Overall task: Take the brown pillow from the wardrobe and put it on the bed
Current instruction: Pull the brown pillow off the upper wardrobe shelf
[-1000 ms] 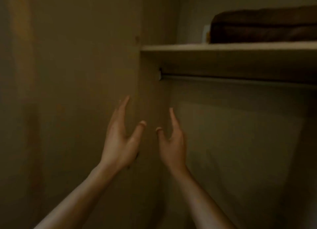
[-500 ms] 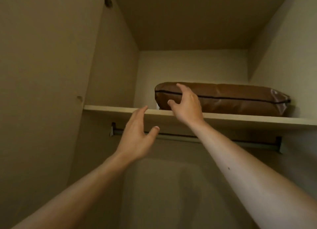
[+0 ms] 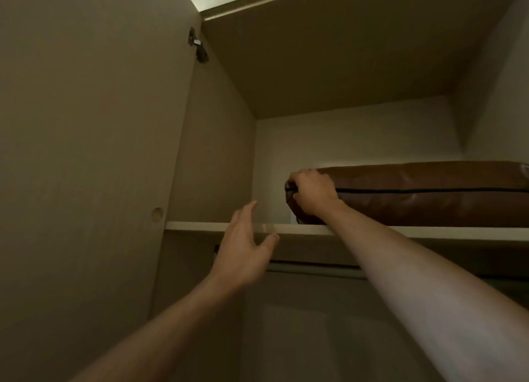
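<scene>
The brown pillow [image 3: 423,192], leather-like with a dark seam along its side, lies flat on the wardrobe's top shelf [image 3: 200,226] and runs off the right edge of the view. My right hand [image 3: 312,191] is closed around the pillow's left end, fingers curled over its corner. My left hand [image 3: 243,253] is raised just below the shelf's front edge, left of the pillow, fingers spread and holding nothing. The bed is out of view.
The open wardrobe door [image 3: 86,152] stands at the left with its hinge [image 3: 197,48] near the top. A hanging rail [image 3: 315,270] runs under the shelf. The wardrobe's right wall [image 3: 498,109] closes in beside the pillow.
The view has tilted up from the lower wardrobe to the top shelf. My right hand reached the pillow's left end and closed on it. My left hand rose toward the shelf edge.
</scene>
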`<state>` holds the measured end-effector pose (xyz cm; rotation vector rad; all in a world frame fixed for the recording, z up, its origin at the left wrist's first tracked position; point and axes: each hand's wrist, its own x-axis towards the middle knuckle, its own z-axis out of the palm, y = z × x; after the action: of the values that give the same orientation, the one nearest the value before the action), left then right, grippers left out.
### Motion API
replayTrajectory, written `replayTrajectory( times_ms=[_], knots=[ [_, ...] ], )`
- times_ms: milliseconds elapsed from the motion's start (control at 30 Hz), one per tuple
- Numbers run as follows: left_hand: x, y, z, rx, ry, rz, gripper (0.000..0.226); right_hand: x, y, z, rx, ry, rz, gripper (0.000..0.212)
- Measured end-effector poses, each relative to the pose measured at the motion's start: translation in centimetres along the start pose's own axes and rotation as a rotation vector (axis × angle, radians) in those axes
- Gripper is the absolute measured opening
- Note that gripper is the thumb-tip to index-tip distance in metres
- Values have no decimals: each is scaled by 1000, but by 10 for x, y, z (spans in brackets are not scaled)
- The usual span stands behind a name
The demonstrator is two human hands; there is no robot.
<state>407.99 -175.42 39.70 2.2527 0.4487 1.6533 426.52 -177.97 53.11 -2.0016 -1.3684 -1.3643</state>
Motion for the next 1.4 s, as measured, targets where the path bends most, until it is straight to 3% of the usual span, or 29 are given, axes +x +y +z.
replayTrajectory(
  times_ms=[133, 267, 433, 767, 967, 1133, 1233, 1333, 1400],
  knots=[
    [-4, 3, -1, 5, -8, 12, 79, 8, -1, 6, -68, -29, -61, 55],
    [-13, 5, -2, -27, -26, 40, 81, 17, -3, 8, -108, -94, -61, 18],
    [-23, 1, -12, 3, -44, 60, 81, -9, -1, 1, -120, -56, -87, 16],
    [-6, 41, -24, -3, -56, 143, 75, -86, 27, -122, 195, 72, -137, 16],
    [13, 74, -30, 63, -75, 261, 80, -140, 62, -194, 103, 180, -62, 17],
    [45, 103, -40, 131, -30, 362, 68, -190, 102, -246, 125, 268, 1, 21],
    [67, 111, -44, 299, -84, 316, 87, -214, 115, -271, 135, 213, 67, 26],
    [82, 113, -45, 383, -245, 244, 114, -216, 116, -290, 111, 97, 123, 4],
    [85, 115, -42, 391, -340, 230, 126, -208, 107, -299, 70, 58, 152, 22]
  ],
)
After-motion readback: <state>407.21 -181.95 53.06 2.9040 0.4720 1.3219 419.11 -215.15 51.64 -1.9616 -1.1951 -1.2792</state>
